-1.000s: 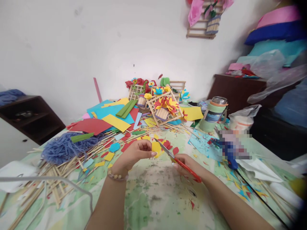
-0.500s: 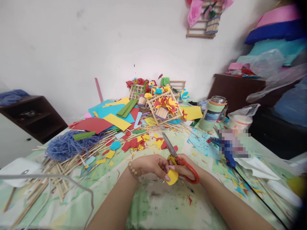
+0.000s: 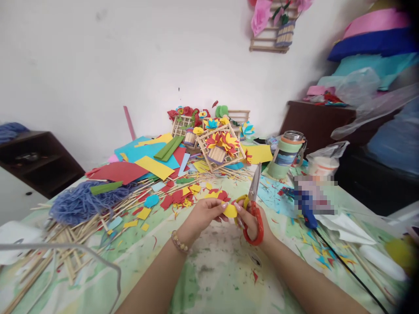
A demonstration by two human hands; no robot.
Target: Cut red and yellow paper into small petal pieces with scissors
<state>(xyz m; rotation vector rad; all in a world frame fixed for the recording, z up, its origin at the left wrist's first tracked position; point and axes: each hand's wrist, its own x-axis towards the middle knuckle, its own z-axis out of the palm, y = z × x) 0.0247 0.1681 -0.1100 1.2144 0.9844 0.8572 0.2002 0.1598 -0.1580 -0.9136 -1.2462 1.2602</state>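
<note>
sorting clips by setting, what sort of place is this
Most likely a handicraft workspace, though whether in a home or a workshop I can't tell: it has scissors, a heap of blue yarn, and red-and-yellow craft flowers on a stick lattice frame.

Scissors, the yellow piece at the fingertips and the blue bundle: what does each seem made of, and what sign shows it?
Scissors: grey, shiny blades, so likely metal; the smooth, glossy red handle looks like plastic.
Yellow piece: thin, flat, matt and evenly coloured, so probably paper or card, though thin foam is possible.
Blue bundle: tangled, dull strands, so seemingly yarn; the fibre cannot be told.
</note>
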